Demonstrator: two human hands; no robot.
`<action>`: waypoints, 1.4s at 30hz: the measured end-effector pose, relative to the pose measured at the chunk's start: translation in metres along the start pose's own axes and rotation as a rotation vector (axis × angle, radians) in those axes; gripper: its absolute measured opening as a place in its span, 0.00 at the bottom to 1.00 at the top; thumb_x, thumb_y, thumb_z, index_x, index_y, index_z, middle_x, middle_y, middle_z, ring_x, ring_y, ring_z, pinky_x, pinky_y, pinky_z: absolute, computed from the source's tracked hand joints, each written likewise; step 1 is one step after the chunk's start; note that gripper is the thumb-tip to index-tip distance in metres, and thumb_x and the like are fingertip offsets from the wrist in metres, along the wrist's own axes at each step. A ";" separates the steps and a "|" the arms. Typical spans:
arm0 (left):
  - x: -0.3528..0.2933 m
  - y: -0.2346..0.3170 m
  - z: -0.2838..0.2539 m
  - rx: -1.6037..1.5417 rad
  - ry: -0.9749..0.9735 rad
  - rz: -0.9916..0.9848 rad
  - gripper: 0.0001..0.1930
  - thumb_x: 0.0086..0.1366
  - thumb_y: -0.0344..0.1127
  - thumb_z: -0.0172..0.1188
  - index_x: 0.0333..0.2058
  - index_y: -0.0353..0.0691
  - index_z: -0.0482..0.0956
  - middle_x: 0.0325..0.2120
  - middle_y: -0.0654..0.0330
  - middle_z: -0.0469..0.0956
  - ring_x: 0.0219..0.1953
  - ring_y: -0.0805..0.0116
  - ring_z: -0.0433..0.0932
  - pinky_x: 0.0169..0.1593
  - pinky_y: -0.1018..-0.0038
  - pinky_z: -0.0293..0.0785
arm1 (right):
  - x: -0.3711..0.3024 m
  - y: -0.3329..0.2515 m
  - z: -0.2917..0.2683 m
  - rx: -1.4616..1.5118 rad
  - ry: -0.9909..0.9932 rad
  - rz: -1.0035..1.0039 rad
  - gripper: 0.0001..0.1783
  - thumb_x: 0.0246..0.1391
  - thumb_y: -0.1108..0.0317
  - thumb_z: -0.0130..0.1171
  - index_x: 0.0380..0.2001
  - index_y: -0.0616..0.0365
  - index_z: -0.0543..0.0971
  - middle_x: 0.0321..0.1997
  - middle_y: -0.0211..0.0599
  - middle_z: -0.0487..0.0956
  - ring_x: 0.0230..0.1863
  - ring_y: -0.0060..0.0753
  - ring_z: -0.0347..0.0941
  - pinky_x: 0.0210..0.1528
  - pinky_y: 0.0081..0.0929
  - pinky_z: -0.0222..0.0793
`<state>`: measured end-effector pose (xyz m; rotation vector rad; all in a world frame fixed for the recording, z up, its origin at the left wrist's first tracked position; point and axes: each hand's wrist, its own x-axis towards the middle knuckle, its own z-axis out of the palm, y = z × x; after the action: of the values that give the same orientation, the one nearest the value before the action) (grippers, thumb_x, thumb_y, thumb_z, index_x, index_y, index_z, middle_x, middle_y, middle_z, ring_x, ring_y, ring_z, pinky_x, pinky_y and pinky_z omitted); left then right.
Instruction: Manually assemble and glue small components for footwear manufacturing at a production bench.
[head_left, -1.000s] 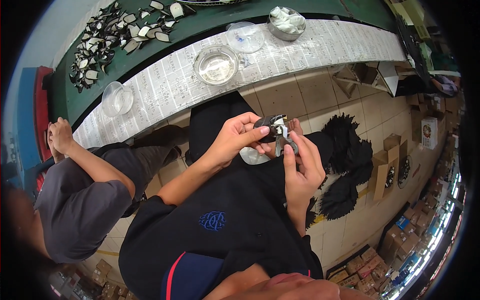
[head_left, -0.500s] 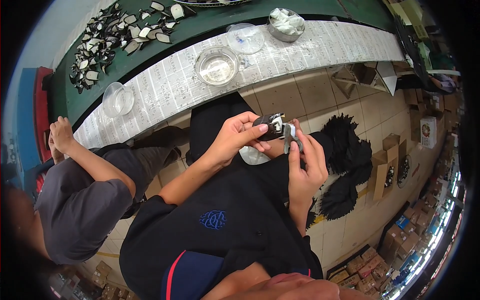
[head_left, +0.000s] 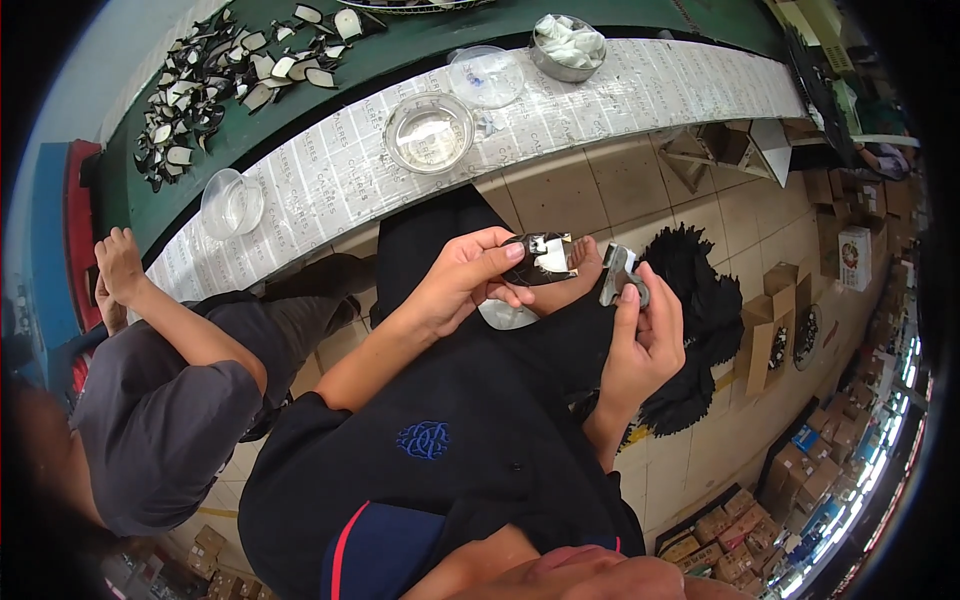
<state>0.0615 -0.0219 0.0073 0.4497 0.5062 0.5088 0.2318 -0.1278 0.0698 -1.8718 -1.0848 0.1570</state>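
Note:
My left hand [head_left: 470, 280] pinches a small dark, glossy piece [head_left: 530, 270] between thumb and fingers. White patches [head_left: 553, 259] show at its right end, and its exact kind is unclear. Just to the right, my right hand [head_left: 645, 330] grips a small grey metal tool [head_left: 618, 277] with a flat head and a rounded lower part. A short gap separates the tool from the dark piece. Both hands are above my lap, below the near edge of the work surface.
A silver-covered ledge [head_left: 320, 170] holds a clear round dish [head_left: 430, 132], a clear cup [head_left: 233, 204], a clear lid [head_left: 485, 77] and a tin of white pieces [head_left: 568, 47]. Black-and-white parts lie on the green belt [head_left: 420, 60]. Black piles [head_left: 690, 290] and an open carton [head_left: 770, 325] stand right. A co-worker [head_left: 170, 400] sits left.
My right hand has drawn the metal tool rightward, away from the dark piece it was close against. The left hand has barely moved, and the white patches show more fully.

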 end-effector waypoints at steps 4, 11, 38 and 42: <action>0.000 0.001 -0.002 -0.038 -0.028 -0.010 0.11 0.69 0.37 0.54 0.41 0.33 0.72 0.35 0.55 0.79 0.30 0.68 0.82 0.32 0.79 0.81 | 0.001 0.000 0.000 0.053 0.013 0.032 0.12 0.57 0.78 0.56 0.45 0.69 0.78 0.45 0.41 0.78 0.36 0.24 0.76 0.36 0.18 0.75; -0.002 0.004 -0.003 -0.081 -0.065 -0.006 0.11 0.69 0.36 0.54 0.42 0.33 0.72 0.35 0.55 0.78 0.30 0.67 0.83 0.32 0.78 0.81 | 0.002 0.004 0.003 0.109 0.013 0.060 0.12 0.58 0.78 0.56 0.45 0.69 0.78 0.46 0.42 0.78 0.39 0.25 0.77 0.38 0.20 0.77; -0.002 0.000 0.016 0.014 -0.038 0.044 0.08 0.67 0.33 0.57 0.38 0.35 0.70 0.35 0.55 0.78 0.34 0.65 0.82 0.38 0.76 0.82 | -0.008 -0.026 -0.005 0.091 -0.125 -0.106 0.13 0.53 0.80 0.59 0.44 0.68 0.79 0.45 0.44 0.78 0.37 0.27 0.76 0.33 0.19 0.74; -0.002 -0.003 0.018 0.076 -0.026 0.077 0.08 0.67 0.32 0.57 0.38 0.34 0.69 0.35 0.55 0.78 0.34 0.66 0.82 0.39 0.75 0.83 | -0.011 -0.029 0.002 0.054 -0.152 -0.158 0.16 0.49 0.80 0.63 0.44 0.67 0.79 0.43 0.45 0.78 0.39 0.36 0.78 0.36 0.25 0.75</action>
<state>0.0710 -0.0298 0.0206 0.5491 0.4858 0.5582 0.2067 -0.1294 0.0872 -1.7399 -1.3146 0.2381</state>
